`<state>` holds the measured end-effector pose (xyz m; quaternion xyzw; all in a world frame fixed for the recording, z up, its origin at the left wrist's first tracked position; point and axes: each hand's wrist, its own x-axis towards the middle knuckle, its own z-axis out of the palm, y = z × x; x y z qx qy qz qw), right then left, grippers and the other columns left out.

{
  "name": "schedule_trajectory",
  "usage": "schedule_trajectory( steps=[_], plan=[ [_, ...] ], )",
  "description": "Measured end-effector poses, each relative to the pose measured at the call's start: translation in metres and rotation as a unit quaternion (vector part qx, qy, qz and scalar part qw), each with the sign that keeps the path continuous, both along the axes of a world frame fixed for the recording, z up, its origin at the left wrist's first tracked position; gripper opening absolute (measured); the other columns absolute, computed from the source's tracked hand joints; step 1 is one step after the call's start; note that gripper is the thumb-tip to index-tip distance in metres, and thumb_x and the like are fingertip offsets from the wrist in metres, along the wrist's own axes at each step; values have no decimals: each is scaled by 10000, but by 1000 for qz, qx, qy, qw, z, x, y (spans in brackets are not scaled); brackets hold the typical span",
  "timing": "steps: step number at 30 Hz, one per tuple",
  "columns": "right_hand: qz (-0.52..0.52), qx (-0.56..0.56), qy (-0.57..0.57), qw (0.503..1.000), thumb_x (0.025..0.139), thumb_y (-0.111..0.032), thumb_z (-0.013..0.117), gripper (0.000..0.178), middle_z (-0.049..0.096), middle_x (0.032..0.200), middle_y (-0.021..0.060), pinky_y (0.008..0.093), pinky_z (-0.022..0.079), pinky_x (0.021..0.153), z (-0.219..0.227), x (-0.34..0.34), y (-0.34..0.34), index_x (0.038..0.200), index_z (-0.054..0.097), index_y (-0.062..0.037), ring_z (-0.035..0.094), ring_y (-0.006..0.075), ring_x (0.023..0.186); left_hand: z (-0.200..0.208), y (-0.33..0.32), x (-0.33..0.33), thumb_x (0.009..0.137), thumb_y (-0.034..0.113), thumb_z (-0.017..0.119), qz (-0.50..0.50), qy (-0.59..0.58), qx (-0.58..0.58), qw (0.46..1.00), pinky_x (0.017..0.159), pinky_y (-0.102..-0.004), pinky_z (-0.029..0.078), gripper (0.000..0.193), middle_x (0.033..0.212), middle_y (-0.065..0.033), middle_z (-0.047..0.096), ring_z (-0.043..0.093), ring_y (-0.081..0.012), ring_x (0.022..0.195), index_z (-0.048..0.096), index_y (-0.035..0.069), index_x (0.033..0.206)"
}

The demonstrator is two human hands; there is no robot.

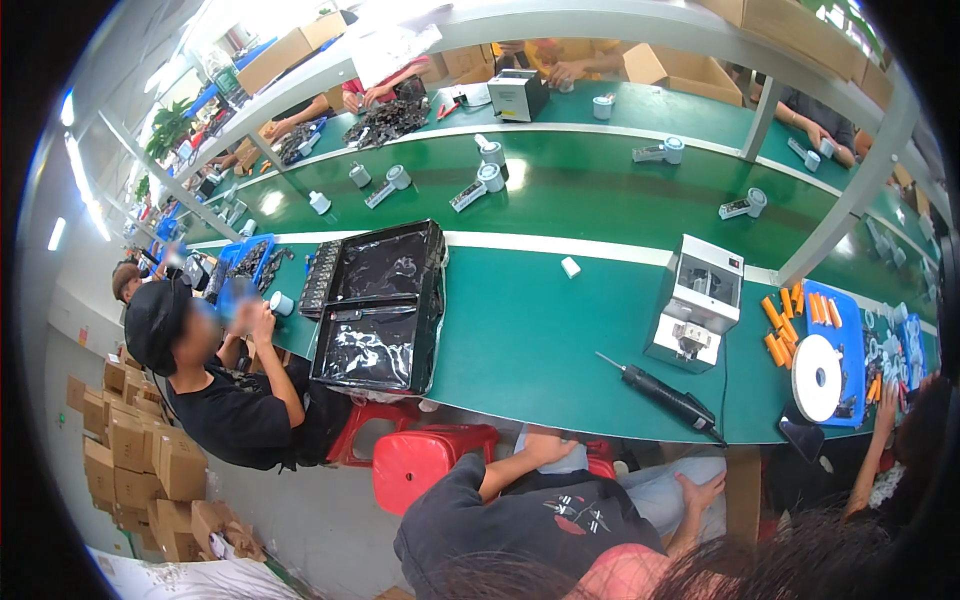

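A black electric screwdriver [672, 398] lies aslant on the green tabletop [530, 330], close to its near edge. Its thin, bare metal bit points to the far left; the slim nose widens into a long, rounded body whose rear end reaches toward the near edge at the right. Beyond it, just apart from the bit and body, a box-shaped machine [697, 300] stands upright. Its casing is pale grey, with a dark-looking compartment under a clear cover on top, a bare metal mechanism low on its near face, and a small red-and-black switch at the far right.
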<state>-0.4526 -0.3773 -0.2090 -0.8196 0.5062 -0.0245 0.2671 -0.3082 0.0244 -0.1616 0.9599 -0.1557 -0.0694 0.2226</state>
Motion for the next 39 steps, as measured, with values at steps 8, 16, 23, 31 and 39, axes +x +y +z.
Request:
schedule_trajectory(
  steps=[8, 16, 23, 31, 39],
  plan=[
    [-14, -8, 30, 999, 409, -429, 937, 1402, 210, 1547, 231, 544, 312, 1107, 3, 7, 1, 1536, 154, -145, 330, 433, 1373, -6, -1, 4, 809, 504, 642, 0, 10, -25, 1000, 943, -507, 445, 562, 1219, -169, 608, 571, -389, 1112, 599, 142, 1236],
    [-26, 17, 44, 999, 414, -429, 934, 1391, 212, 1548, 211, 526, 357, 1083, 17, 13, 6, 1531, 155, -147, 337, 424, 1371, 1, -2, 4, 824, 512, 620, 13, 22, 6, 1000, 884, -507, 475, 530, 1172, -160, 633, 602, -378, 1055, 624, 143, 1203],
    [-22, 6, 46, 999, 414, -433, 939, 1397, 205, 1552, 212, 508, 372, 1072, 20, 15, 9, 1532, 153, -146, 354, 432, 1360, 3, 0, 8, 809, 483, 639, -13, -22, -11, 1000, 864, -494, 485, 497, 1140, -157, 643, 616, -366, 1018, 645, 141, 1169],
    [-39, 8, 68, 997, 408, -432, 943, 1417, 188, 1559, 217, 503, 369, 1081, 31, 19, 16, 1541, 140, -146, 334, 446, 1369, 0, 1, 7, 784, 450, 676, -12, -41, -42, 998, 850, -508, 483, 473, 1116, -160, 644, 616, -373, 998, 660, 133, 1135],
    [-33, 5, 31, 999, 418, -407, 933, 1393, 193, 1557, 210, 501, 374, 1077, 27, 16, 14, 1540, 151, -138, 320, 450, 1374, 10, -3, 8, 783, 454, 691, -4, -30, -40, 999, 880, -508, 472, 489, 1134, -175, 633, 602, -386, 1030, 654, 118, 1136]
  ],
)
